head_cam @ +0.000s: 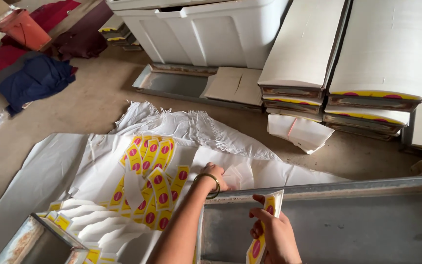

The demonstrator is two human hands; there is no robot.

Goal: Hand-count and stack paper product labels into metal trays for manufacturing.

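A small stack of yellow paper packets (264, 230) with red spots is held upright in the right hand (275, 234), at the bottom of the view just above the grey metal tray (348, 220). The fingers are closed around the stack's long edge, the thumb on the near face. The packets are judged to be light, thin and flexible, likely to bend or fan apart if pinched loosely; a grip across the flat faces near the middle seems safest.

A little further out, the left hand (214, 177), with a bangle (208, 185) at the wrist, is laid on a white sheet (50, 166) beside some loose white paper (238, 173); whether anything is gripped cannot be told, since the fingers are curled and partly hidden. To its left, a loose heap of the same packets (150, 181) is spread over the sheet, with white folded ones below it and the corner of a second tray (40, 239) at the lower edge.

Beyond the sheet, a bare, dusty concrete floor (94, 98) is seen. Farther off, flat stacks of cardboard-covered trays (343, 54) are ranged at the right, a large white plastic tub (206, 34) stands in the middle, and dark red and blue cloth (35, 78) is piled at the left.
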